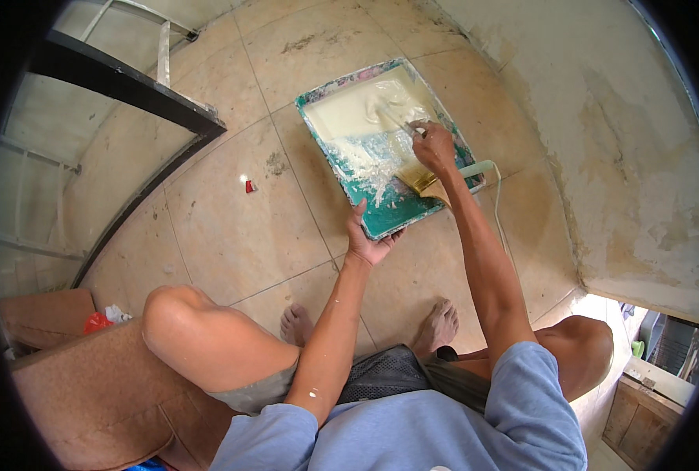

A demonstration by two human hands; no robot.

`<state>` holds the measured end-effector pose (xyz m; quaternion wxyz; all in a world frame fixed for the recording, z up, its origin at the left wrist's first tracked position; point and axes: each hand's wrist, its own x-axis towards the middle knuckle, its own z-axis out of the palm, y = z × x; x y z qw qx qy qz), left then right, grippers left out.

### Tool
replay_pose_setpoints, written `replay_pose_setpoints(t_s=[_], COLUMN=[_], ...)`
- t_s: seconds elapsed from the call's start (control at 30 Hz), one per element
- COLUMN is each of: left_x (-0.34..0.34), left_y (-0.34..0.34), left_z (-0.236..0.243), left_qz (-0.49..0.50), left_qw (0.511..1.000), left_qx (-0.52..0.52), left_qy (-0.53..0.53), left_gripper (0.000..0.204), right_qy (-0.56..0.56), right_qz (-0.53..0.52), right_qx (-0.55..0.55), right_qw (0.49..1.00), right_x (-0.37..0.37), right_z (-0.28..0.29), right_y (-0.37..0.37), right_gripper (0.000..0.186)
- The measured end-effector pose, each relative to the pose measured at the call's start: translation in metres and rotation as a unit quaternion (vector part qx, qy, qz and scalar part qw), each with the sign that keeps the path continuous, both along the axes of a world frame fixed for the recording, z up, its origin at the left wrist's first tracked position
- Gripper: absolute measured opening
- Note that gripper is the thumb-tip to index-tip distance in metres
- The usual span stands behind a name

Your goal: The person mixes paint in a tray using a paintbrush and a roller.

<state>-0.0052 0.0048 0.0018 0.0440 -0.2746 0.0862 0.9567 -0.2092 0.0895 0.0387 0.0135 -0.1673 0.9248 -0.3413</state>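
Observation:
A teal paint tray (393,216) stands on the tiled floor in front of me, its rim caked with dried paint. Cream paint (345,110) fills the far part and streaks the near slope. My left hand (371,243) is closed around the tray's near corner. Over the right half, my right hand (434,147) grips a thin, pale stick-like tool (396,118) whose far end is in the paint; its exact kind is unclear. A wide paintbrush (420,179) with yellowish bristles lies across the tray's right side, partly behind my right forearm. Beside it rests a pale green handle (476,168) with a bent wire.
A black-framed glass panel (138,82) and a metal ladder (163,55) stand at left. A small red scrap (250,186) lies on the floor tiles (232,235). A patchy wall (616,196) rises at right. A brown sofa (83,385) is at lower left, a wooden box (640,416) at lower right.

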Motion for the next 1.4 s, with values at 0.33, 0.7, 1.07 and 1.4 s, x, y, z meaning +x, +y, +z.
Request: replay_pose_setpoints(t_s=[0.33,0.7,1.07,1.4], left_x=[0.001,0.001,0.001,-0.001], left_y=[0.000,-0.001,-0.002,-0.001], left_z=[-0.001,-0.007,-0.005,0.000], left_qz=[0.004,0.004,0.003,0.009], left_qw=[1.000,1.000,1.000,1.000], left_qx=[-0.002,0.004,0.010,0.016], left_qy=[0.002,0.003,0.010,0.008], left_gripper=[0.067,0.066,0.062,0.056], right_qy=[-0.015,-0.037,-0.039,-0.052], right_qz=[-0.027,-0.009,0.021,0.086], right_qx=[-0.006,-0.036,-0.057,-0.067], right_qw=[1.000,0.999,0.997,0.993], right_x=[0.002,0.031,0.051,0.050], right_z=[0.000,-0.005,0.000,-0.008], right_y=[-0.008,-0.035,-0.053,-0.063], right_gripper=[0.033,0.032,0.031,0.032])
